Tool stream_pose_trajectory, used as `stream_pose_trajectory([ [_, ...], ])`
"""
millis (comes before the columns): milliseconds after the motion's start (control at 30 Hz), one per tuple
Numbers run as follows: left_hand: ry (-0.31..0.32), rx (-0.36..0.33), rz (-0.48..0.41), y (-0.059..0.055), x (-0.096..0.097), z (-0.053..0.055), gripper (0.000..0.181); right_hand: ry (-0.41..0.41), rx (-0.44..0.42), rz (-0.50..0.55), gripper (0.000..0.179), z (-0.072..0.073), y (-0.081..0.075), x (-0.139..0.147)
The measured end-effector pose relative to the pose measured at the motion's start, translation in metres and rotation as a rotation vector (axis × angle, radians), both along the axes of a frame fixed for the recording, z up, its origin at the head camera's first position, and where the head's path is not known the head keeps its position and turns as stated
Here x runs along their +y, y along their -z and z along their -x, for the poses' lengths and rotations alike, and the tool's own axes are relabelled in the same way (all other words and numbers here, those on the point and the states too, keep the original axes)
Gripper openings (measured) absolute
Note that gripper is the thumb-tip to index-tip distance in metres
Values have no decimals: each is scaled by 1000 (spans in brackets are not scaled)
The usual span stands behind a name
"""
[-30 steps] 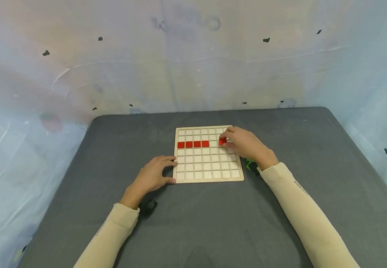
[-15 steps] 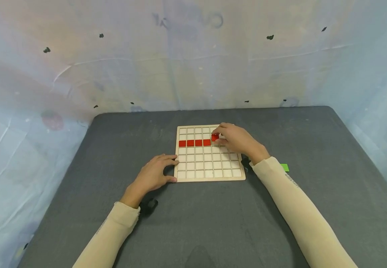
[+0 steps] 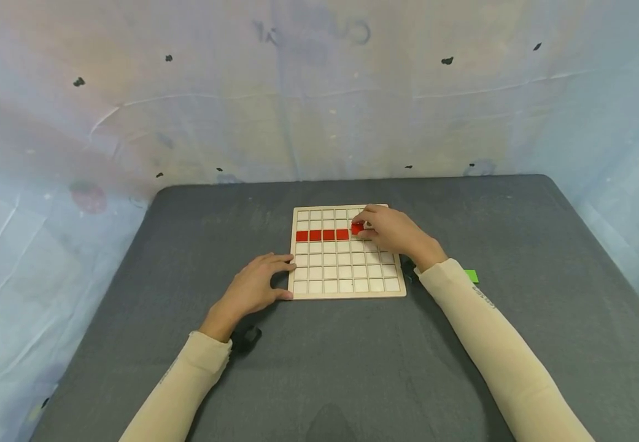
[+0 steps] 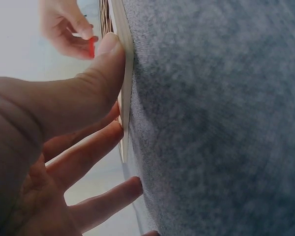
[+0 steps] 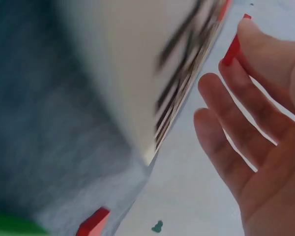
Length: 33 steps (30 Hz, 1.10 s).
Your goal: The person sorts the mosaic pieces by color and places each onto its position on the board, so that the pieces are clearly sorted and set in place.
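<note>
A pale wooden grid board (image 3: pixel 345 293) lies on the dark table. Red square tiles (image 3: pixel 328 235) fill several cells of one row from its left side. My right hand (image 3: pixel 396 232) pinches another red tile (image 3: pixel 357 228) between thumb and fingers, tilted up over the board just right of that row's last tile. In the right wrist view this tile (image 5: pixel 232 49) is seen edge-on, the other fingers spread apart. My left hand (image 3: pixel 250 286) rests at the board's left edge, thumb (image 4: pixel 105 54) near the front corner and fingers extended along the side.
A green piece (image 3: pixel 472 276) lies on the table, partly behind the right sleeve (image 3: pixel 479 319). Beside the green one in the right wrist view is a red piece (image 5: pixel 93 222). A printed cloth (image 3: pixel 308 92) hangs behind the table (image 3: pixel 214 221).
My right hand has moved left with the red tile, to just beside the red row, and shifted little in the last half second. The green piece shows past the sleeve. My left hand stays put.
</note>
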<state>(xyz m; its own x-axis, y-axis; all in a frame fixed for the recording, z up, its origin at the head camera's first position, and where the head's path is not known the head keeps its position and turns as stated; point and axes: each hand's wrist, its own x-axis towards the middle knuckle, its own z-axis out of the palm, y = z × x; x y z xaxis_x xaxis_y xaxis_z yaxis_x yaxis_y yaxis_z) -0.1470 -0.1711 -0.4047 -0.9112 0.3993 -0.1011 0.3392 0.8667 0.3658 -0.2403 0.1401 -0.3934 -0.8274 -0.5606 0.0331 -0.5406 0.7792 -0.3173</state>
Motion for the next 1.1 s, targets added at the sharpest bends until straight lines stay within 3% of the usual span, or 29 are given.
stream_pose_trajectory([
  [500,-5,10,9,-1,-2,0,64,-12,-34,58,36,2,0,-7],
  [1100,-4,3,18,0,1,2,65,-7,-9,-33,33,-1,6,-3],
])
